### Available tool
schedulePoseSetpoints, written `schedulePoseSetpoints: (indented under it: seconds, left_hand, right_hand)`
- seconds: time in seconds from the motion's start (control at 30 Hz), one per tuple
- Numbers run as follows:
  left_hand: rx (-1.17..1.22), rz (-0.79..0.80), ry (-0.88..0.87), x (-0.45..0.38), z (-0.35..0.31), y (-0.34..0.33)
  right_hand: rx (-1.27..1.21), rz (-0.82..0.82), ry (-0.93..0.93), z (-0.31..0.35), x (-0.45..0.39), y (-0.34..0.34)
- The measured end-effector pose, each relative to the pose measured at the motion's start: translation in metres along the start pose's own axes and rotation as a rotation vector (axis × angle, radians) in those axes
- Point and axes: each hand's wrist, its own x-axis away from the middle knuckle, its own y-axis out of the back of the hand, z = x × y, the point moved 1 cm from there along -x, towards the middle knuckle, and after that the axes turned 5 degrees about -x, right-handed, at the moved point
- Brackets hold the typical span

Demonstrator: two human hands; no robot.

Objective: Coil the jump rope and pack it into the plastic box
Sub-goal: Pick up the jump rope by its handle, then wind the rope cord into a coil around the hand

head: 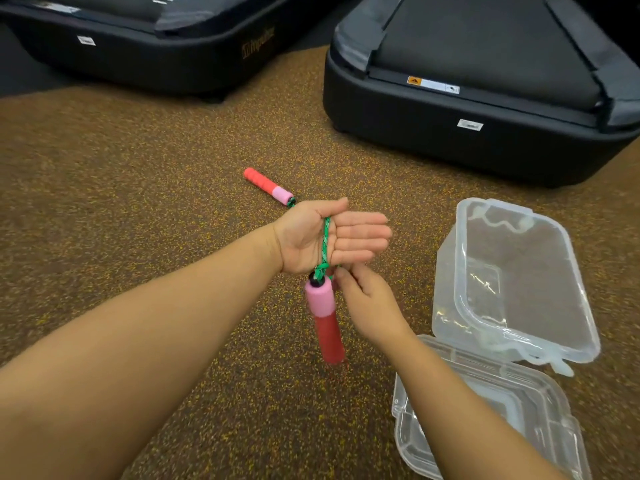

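My left hand (pixel 332 237) is held flat, palm up, fingers straight and together. The green jump rope (pixel 325 244) runs across its palm. One pink-and-red handle (pixel 323 317) hangs down from the rope just below that hand. My right hand (pixel 367 303) pinches the rope beside the top of the hanging handle. The other pink-and-red handle (pixel 268 186) lies on the floor beyond my left hand. The clear plastic box (pixel 512 278) stands open on the floor at the right, with nothing in it.
The box's clear lid (pixel 491 410) lies on the floor in front of the box, under my right forearm. Two black treadmill bases (pixel 467 133) (pixel 138 60) stand at the back. The floor is brown speckled rubber.
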Motion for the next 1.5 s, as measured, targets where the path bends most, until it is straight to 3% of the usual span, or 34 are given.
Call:
schedulePoseSetpoints:
  seconds: [0.23,0.53,0.77,1.13,1.4,1.5]
  left_hand:
    - [0.021,-0.236,-0.122,-0.01,0.006,0.018]
    - [-0.232,-0.307,-0.007,-0.016,0.018,0.023]
    - [-0.25,-0.234,0.124,-0.006,0.031,0.028]
    - [-0.513,-0.038,0.347,0.004,0.034,0.01]
    - [-0.475,0.19,0.456,0.009,0.028,0.007]
    - [-0.511,0.204,0.401,0.014,0.025,-0.001]
  right_hand:
    - [0.052,-0.068,0.057,-0.007,0.031,-0.01]
    - [0.007,-0.124,0.18,0.009,0.053,-0.01]
    - [-0.297,-0.15,0.288,0.048,0.046,0.022]
    - [0.055,-0.247,0.285,0.049,0.007,0.052]
    - [0.078,-0.276,0.186,0.029,-0.01,0.053]
    - [0.006,-0.298,0.16,0.017,-0.011,0.05]
